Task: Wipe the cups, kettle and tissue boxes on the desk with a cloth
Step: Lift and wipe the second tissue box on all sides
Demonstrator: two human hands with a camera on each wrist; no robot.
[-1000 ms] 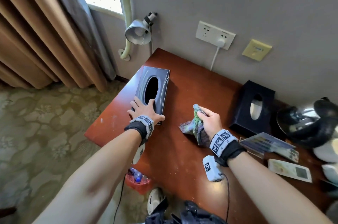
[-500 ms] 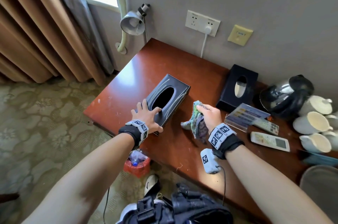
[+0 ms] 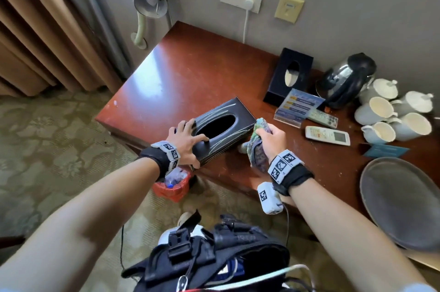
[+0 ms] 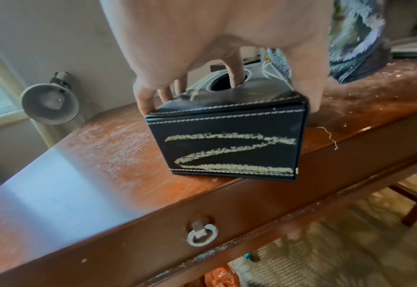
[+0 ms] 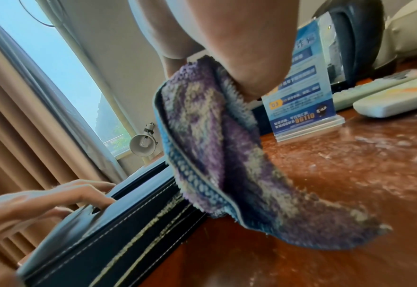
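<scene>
At desk (image 3: 190, 70) edge, left hand (image 3: 184, 140) clamps the tissue box (image 3: 222, 129); right hand (image 3: 271, 140) pinches cloth (image 3: 256, 148) beside it; hard wiping could shove it off.

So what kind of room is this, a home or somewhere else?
Most likely a hotel room: a kettle beside matching white cups, a standing info card, and heavy curtains.
</scene>
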